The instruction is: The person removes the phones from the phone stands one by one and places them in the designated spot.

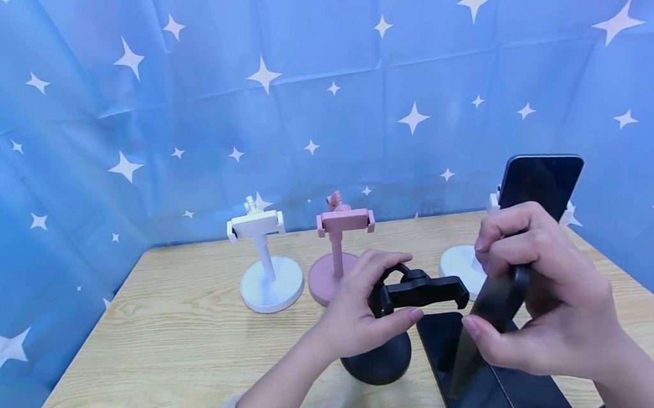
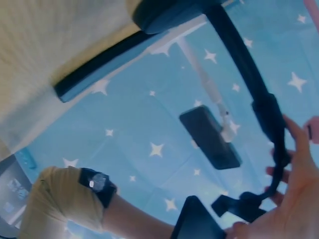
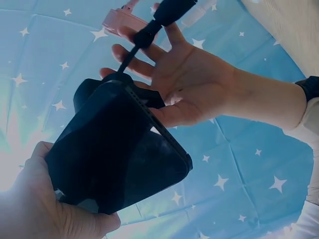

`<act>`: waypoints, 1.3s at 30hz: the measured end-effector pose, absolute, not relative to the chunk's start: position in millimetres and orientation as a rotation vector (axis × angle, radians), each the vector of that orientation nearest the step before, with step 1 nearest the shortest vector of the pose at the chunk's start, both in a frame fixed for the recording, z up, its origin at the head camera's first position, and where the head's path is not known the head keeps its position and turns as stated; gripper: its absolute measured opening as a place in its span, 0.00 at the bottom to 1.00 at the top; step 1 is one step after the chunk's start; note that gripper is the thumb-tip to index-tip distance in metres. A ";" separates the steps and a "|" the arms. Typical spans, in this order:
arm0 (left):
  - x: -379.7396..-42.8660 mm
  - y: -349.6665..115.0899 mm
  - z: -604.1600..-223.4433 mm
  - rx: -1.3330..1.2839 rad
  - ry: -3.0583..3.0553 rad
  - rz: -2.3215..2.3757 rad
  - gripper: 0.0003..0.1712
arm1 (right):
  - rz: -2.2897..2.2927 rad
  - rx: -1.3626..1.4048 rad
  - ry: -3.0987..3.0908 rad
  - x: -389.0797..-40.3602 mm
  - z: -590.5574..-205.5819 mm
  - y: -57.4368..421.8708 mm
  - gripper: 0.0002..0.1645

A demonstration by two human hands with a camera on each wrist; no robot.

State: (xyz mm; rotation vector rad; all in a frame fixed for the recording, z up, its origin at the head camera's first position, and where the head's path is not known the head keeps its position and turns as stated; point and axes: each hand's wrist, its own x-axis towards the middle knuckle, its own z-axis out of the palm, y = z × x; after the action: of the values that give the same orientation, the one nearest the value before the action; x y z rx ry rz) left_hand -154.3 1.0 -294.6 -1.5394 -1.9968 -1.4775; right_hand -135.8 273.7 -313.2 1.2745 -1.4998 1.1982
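My left hand (image 1: pixel 353 314) holds a black phone stand (image 1: pixel 426 292) near its clamp, the thumb in front and the fingers behind. The stand's round base (image 1: pixel 380 361) sits below, and its bent neck shows in the left wrist view. My right hand (image 1: pixel 559 301) pinches a dark phone (image 3: pixel 114 149) by its edges, thumb on one side and fingers on the other. That phone is tilted, close to the clamp at its right. In the right wrist view the phone overlaps the clamp, so whether they touch is hidden.
Two dark phones (image 1: pixel 438 339) lie flat side by side on the wooden table (image 1: pixel 159 345). Behind my right hand, a white stand (image 1: pixel 455 264) bears another phone (image 1: pixel 541 181). Farther left are a pink stand (image 1: pixel 345 220) and a white stand (image 1: pixel 272 285). A starry blue curtain (image 1: pixel 211 123) hangs behind.
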 end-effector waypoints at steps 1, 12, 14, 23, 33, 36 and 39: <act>-153.2 2.9 -296.4 -1.513 -1.974 -1.470 0.30 | 1.195 1.278 -1.496 -121.1 -291.3 253.5 0.40; -143.6 19.2 -306.6 -1.332 -1.804 -1.541 0.27 | 1.087 1.124 -1.766 -90.8 -267.4 254.7 0.31; -143.7 19.5 -305.9 -1.350 -1.803 -1.556 0.27 | 0.998 1.030 -1.868 -97.9 -285.8 278.9 0.35; -146.6 18.2 -302.3 -1.403 -1.812 -1.532 0.24 | 0.598 0.612 -2.310 -79.9 -273.7 271.1 0.33; -154.9 21.1 -292.7 -1.458 -1.832 -1.550 0.23 | 0.395 0.412 -2.730 -85.5 -300.5 299.0 0.28; -159.0 24.4 -287.6 -1.473 -1.821 -1.560 0.23 | 0.380 0.344 -2.860 -88.3 -312.2 312.7 0.28; -163.3 29.0 -282.4 -1.484 -1.812 -1.552 0.23 | 0.406 0.292 -2.964 -90.9 -320.8 325.2 0.26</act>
State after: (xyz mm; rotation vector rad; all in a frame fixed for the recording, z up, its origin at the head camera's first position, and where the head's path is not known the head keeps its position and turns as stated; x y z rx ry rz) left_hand -163.3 29.0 -282.4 -1.4845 -1.8117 -1.5519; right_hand -90.9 325.2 -320.8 0.2924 -2.9643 0.4061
